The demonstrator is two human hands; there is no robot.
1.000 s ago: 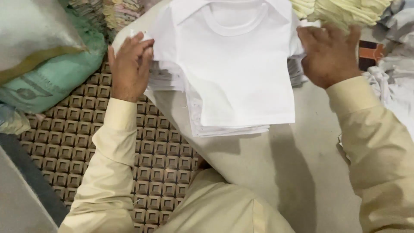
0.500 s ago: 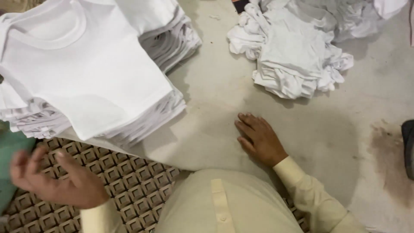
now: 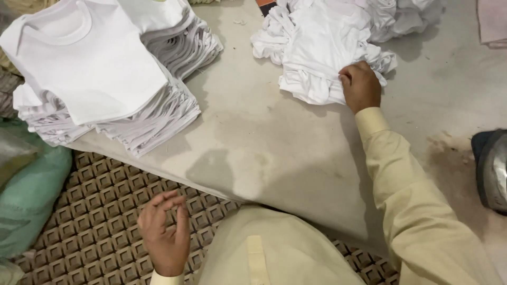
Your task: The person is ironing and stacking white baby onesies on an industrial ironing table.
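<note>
A tall stack of folded white T-shirts (image 3: pixel 100 89) lies at the left on the pale table (image 3: pixel 264 148). A loose heap of crumpled white garments (image 3: pixel 327 47) lies at the far right of the table. My right hand (image 3: pixel 360 85) reaches out to the heap's near edge and its fingers close on the white cloth there. My left hand (image 3: pixel 165 232) hangs over the patterned mat (image 3: pixel 90 232) near my lap, fingers curled and apart, holding nothing. Cream sleeves cover both arms.
A second stack of folded white shirts (image 3: pixel 179 37) sits behind the first. A green sack (image 3: pixel 26 200) lies at the left edge. A dark rounded object (image 3: pixel 491 169) shows at the right edge. The table bears brownish stains.
The view swung right from the folded stack. My right hand moved from the table's near part out to the crumpled heap. My left hand left the stack and dropped over the mat.
</note>
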